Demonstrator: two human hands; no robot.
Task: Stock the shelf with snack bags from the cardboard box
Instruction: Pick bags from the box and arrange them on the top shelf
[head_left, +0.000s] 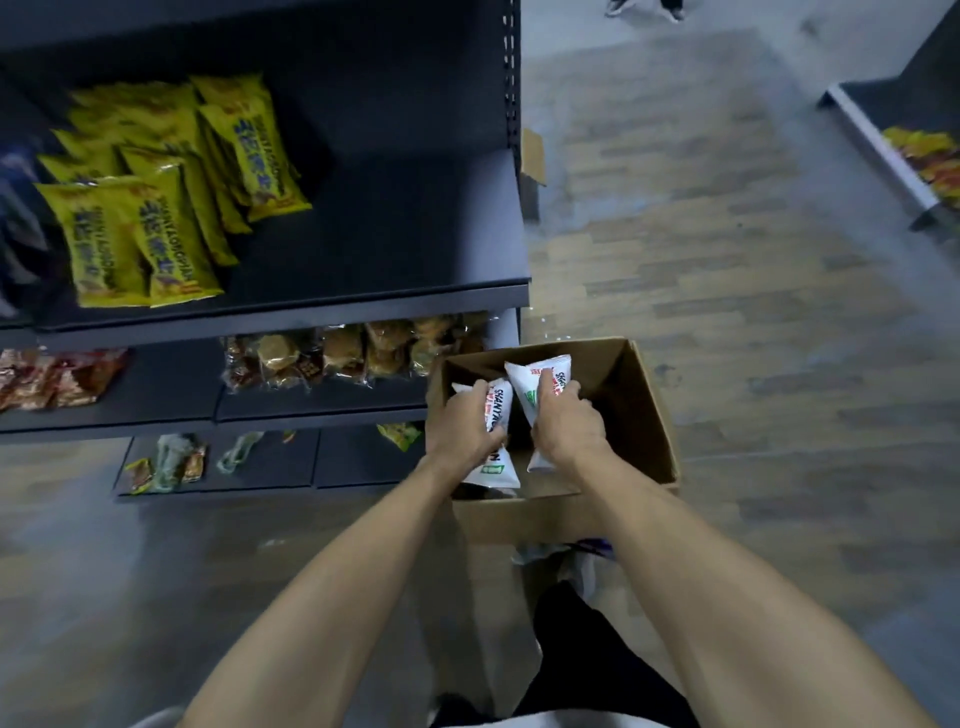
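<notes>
Gripping white snack bags, left grip (462, 423) one, right grip (569, 421) another, inside open cardboard box (644, 415), shelf edge (280, 304) beside

Wood-pattern floor (727, 291), second dark rack (883, 145) at right, shoes (644, 8) beyond

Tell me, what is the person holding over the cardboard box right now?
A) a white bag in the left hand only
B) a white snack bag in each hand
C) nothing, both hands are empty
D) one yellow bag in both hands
B: the left hand grips one white snack bag and the right hand grips another white bag, both over the open cardboard box.
</notes>
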